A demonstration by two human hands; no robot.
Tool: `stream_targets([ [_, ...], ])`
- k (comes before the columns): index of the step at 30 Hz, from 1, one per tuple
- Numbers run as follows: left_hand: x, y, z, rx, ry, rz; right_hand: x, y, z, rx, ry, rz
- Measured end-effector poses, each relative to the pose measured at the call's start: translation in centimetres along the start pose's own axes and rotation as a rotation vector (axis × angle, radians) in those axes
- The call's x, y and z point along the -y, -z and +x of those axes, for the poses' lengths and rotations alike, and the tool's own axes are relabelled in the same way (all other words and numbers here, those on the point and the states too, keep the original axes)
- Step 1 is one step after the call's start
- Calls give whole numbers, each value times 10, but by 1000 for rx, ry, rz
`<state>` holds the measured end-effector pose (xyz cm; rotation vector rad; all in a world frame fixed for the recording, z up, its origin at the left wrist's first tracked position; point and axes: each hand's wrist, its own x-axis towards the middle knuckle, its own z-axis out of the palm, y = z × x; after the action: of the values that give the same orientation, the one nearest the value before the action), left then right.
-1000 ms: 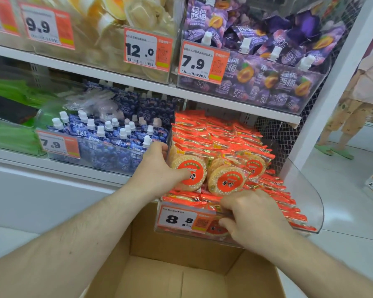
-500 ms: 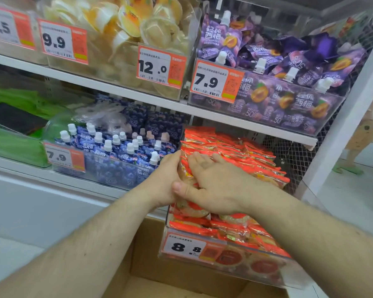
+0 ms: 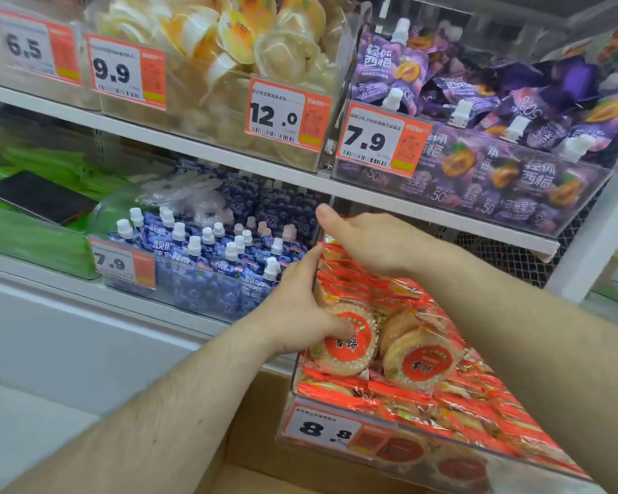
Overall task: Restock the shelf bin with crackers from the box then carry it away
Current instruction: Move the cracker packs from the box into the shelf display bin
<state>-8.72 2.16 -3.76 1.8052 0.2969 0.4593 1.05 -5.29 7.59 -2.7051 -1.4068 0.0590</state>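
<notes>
A clear plastic shelf bin (image 3: pixel 339 447) with an 8.8 price tag is pulled forward from the lower shelf and packed with red-wrapped round cracker packs (image 3: pixel 421 365). My left hand (image 3: pixel 300 308) grips the left side of the upright front packs, thumb on the front one. Flat on the top of the rear packs lies my right hand (image 3: pixel 375 240), fingers spread, pressing down. Below the bin, the brown cardboard box (image 3: pixel 254 454) stands open; its inside is mostly out of view.
Left of the cracker bin is a bin of blue spouted pouches (image 3: pixel 207 265). The upper shelf (image 3: pixel 407 205) close above my right hand carries purple pouches (image 3: pixel 496 137) and jelly cups (image 3: pixel 236 41). A white upright post (image 3: pixel 593 226) stands at the right.
My right hand moved from the bin's front edge up onto the packs and now rests further back on top. The left hand stayed on the front packs. The view shifted closer.
</notes>
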Motion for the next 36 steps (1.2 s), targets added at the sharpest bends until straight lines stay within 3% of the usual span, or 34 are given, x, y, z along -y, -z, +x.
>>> stream_targets([
  [4, -3, -1, -2, 9, -11, -15, 2, -12, 21, 138, -52, -40],
  [8, -2, 0, -2, 23, 0, -54, 3, -6, 29, 321, -74, 107],
  [11, -4, -1, -5, 22, -18, -36, 1, 7, 39, 324, -160, 133],
  [15, -5, 0, -5, 53, 6, -60, 4, -3, 42, 451, -191, 150],
  [21, -15, 0, -12, 36, 7, 94, -22, 12, 28, 196, -117, 354],
  [24, -17, -1, -13, 17, 18, 125, -52, 13, 12, 141, -193, 375],
  [29, -20, -4, -9, -20, 28, 173, -51, -3, -3, 331, -231, 273],
  [34, -25, -11, -13, -92, -139, 433, -56, 7, -27, 190, -99, 477],
  [36, -26, -13, -14, -76, -180, 530, -60, 13, -45, 305, -46, 187],
])
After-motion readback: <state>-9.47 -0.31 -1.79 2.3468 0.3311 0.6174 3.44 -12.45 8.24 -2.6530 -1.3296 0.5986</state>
